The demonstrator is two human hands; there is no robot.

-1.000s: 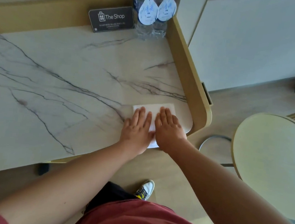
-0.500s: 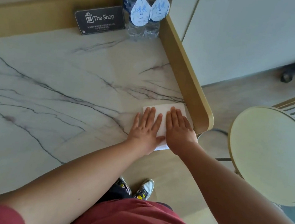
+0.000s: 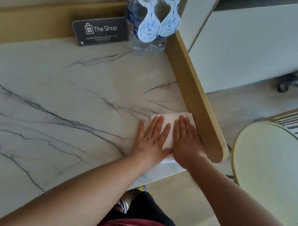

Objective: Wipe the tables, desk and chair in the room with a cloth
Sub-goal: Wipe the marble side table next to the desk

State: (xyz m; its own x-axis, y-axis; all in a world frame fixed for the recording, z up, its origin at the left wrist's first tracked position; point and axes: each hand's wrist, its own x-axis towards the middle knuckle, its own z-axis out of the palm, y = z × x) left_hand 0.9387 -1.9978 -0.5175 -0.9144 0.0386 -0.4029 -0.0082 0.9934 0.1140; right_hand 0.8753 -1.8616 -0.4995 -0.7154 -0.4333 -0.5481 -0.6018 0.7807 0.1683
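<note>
Both hands lie flat, fingers straight: the left hand (image 3: pixel 151 140) and right hand (image 3: pixel 186 141) press side by side on a folded white cloth (image 3: pixel 169 126) at the near right corner of the white marble-veined table (image 3: pixel 60 105), against its raised gold wooden rim (image 3: pixel 198 100). Farther back stand a dark "The Shop" sign (image 3: pixel 100 30) and clear plastic water bottles (image 3: pixel 150 21).

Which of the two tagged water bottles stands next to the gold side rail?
The right-hand tagged bottle, in the corner beside the rail; the other tagged bottle stands left of it, nearer the black sign.
</note>
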